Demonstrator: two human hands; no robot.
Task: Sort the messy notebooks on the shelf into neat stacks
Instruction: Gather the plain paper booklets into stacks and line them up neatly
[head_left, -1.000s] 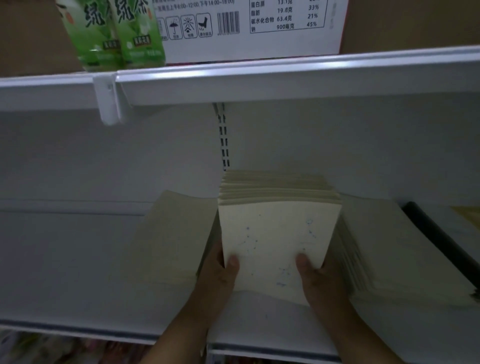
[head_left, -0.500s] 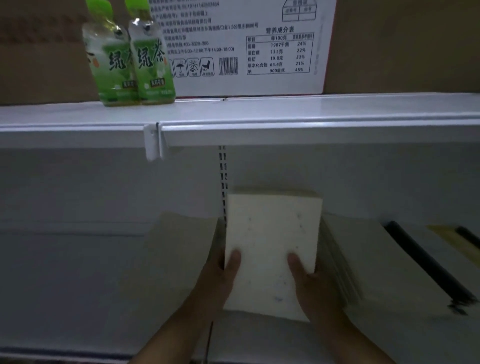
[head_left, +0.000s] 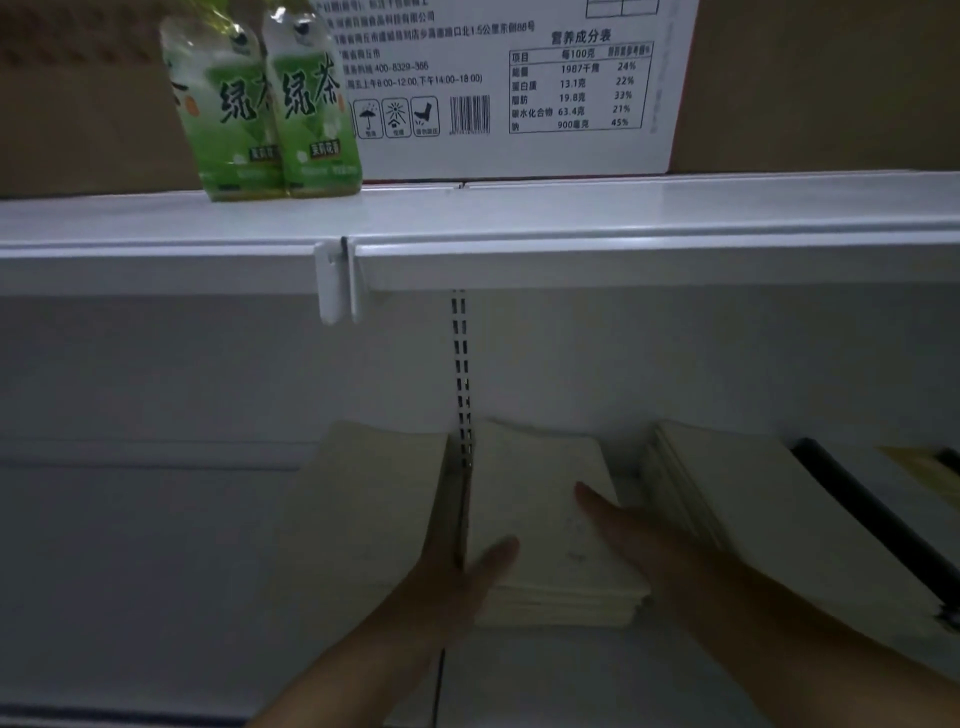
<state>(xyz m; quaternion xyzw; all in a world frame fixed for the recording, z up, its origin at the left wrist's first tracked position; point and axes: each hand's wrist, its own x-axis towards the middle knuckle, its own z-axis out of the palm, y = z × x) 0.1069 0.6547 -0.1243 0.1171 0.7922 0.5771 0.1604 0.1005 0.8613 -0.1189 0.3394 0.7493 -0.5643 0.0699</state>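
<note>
A stack of cream notebooks (head_left: 540, 499) lies flat in the middle of the lower white shelf (head_left: 156, 571). My left hand (head_left: 457, 577) is at the stack's left side with the thumb over its near left corner. My right hand (head_left: 634, 535) lies with straight fingers on the stack's right part. Another cream stack (head_left: 374, 499) lies to the left, and a thicker, fanned pile of notebooks (head_left: 753, 509) lies to the right. The scene is dim and the hands are blurred.
The upper shelf (head_left: 571, 218) overhangs close above, carrying two green tea bottles (head_left: 260, 104) and a white printed carton (head_left: 519, 88). A black bar (head_left: 857, 519) runs along the right pile. A slotted upright (head_left: 461, 374) divides the back wall.
The stack that both hands held tilted upright now lies flat on the shelf. My thumbs have come off its cover and both hands have flattened. The camera has tipped upward.
</note>
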